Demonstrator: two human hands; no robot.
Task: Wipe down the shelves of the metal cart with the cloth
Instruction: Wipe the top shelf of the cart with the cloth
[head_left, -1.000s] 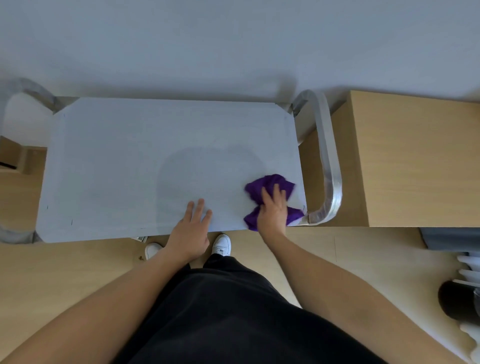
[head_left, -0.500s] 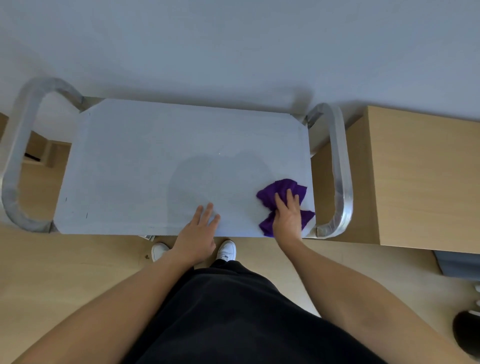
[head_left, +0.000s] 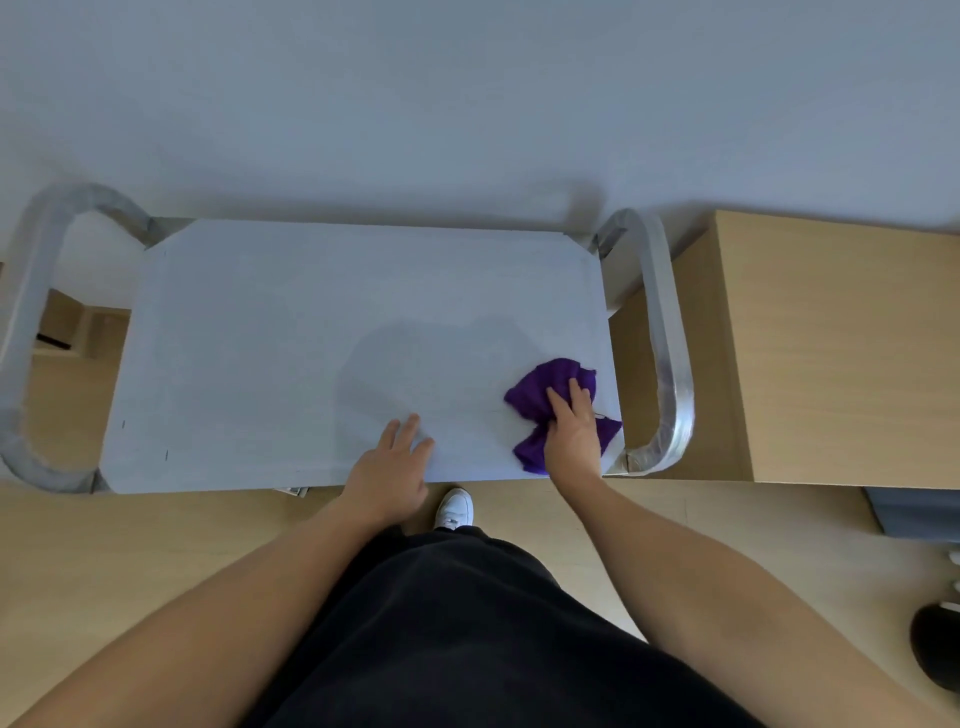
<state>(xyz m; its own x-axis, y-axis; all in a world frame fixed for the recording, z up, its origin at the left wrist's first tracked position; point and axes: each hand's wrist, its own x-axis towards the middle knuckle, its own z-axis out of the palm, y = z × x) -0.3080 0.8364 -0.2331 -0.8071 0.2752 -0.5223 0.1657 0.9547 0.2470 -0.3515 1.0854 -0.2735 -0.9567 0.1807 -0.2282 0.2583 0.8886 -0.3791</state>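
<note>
The right hand (head_left: 571, 434) presses fingers-together on the single purple cloth (head_left: 545, 382), which is bunched beneath it at the near right corner of the metal cart's top shelf (head_left: 311, 332). The left hand (head_left: 389, 467) rests flat, fingers spread, on the near edge just beside it. Nearly all of the shelf lies left of the cloth along its long axis, so the next stroke likely runs leftward. One shelf shows, between two looped handles (head_left: 667, 332).
</note>
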